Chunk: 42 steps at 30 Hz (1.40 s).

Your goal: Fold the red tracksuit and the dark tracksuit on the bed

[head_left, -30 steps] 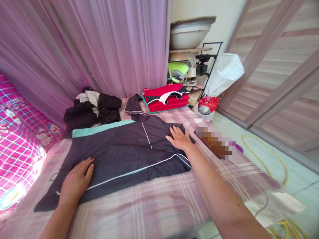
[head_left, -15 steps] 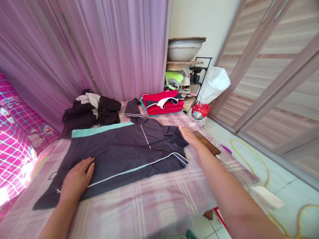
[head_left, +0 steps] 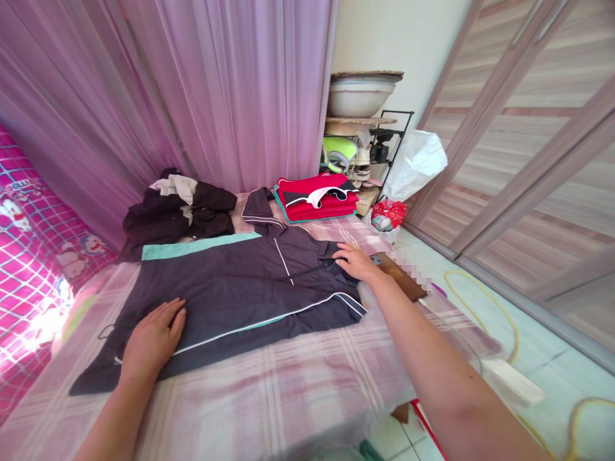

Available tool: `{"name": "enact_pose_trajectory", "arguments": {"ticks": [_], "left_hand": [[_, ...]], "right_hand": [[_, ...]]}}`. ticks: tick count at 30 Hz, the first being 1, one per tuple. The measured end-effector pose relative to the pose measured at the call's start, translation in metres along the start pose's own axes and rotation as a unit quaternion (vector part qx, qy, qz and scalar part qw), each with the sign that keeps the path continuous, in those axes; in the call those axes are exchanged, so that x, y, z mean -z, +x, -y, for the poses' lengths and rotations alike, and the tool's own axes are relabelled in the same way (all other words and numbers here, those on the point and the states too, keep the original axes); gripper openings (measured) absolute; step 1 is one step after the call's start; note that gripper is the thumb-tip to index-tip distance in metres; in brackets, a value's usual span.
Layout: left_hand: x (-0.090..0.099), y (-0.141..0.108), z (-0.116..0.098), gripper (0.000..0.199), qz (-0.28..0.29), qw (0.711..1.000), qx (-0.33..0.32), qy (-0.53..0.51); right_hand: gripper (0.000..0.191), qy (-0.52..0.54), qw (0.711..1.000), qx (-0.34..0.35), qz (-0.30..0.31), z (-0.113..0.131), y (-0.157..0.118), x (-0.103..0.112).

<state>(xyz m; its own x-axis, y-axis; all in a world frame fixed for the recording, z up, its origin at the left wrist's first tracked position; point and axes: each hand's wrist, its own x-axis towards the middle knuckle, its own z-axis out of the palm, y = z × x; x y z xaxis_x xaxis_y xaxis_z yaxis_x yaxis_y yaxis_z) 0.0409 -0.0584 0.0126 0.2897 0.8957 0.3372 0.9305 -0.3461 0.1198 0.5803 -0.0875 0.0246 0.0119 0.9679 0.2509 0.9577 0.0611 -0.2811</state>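
Note:
A dark jacket [head_left: 230, 275] with white piping and a mint-green strip lies spread on the plaid bed cover [head_left: 230, 397]. My left hand [head_left: 154, 336] rests flat on its lower part, fingers loosely extended. At the collar end on the right, my right hand [head_left: 354, 261] touches the dark fabric with its fingers apart and slightly bent. One sleeve [head_left: 259, 208] points away from me, towards a folded red stack [head_left: 317, 198] with a white-trimmed garment on top.
Crumpled dark clothes [head_left: 177, 208] lie by the purple curtain [head_left: 240, 83]. Right of my right hand is a brown flat case [head_left: 401, 278] with a phone [head_left: 377, 259]. Beyond stand a shoe rack [head_left: 396, 134], a white bag [head_left: 418, 163] and a wardrobe [head_left: 528, 160].
My right hand has shifted slightly left over the collar area, and its fingers have spread and bent. My left hand stays on the jacket. The view has shifted slightly.

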Motion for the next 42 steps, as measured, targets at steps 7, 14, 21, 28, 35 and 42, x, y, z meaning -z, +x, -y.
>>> {"name": "enact_pose_trajectory", "arguments": {"ticks": [7,14,21,28,35,42], "left_hand": [[0.000,-0.001,0.001,0.060,0.005,1.000,-0.001,0.002],[-0.001,-0.002,0.001,0.057,-0.003,1.000,0.002,-0.002],[0.001,-0.001,-0.001,0.050,-0.003,1.000,0.007,-0.010],[0.000,-0.002,-0.001,0.059,0.003,1.000,0.002,-0.005],[-0.003,-0.003,0.003,0.057,0.001,1.000,0.004,-0.005],[0.000,-0.002,-0.001,0.057,-0.002,1.000,0.001,-0.012]], "right_hand": [[0.028,0.050,0.997,-0.053,0.007,0.005,0.009,-0.016],[0.047,0.078,0.994,-0.071,0.004,0.004,0.003,-0.019],[0.055,0.034,0.987,-0.128,-0.094,0.024,0.008,0.005],[0.065,-0.089,0.987,-0.072,0.116,0.054,0.031,-0.014],[0.068,-0.094,0.980,-0.117,0.130,0.052,0.031,-0.025],[0.077,-0.085,0.972,-0.179,0.128,0.055,0.036,-0.023]]}}
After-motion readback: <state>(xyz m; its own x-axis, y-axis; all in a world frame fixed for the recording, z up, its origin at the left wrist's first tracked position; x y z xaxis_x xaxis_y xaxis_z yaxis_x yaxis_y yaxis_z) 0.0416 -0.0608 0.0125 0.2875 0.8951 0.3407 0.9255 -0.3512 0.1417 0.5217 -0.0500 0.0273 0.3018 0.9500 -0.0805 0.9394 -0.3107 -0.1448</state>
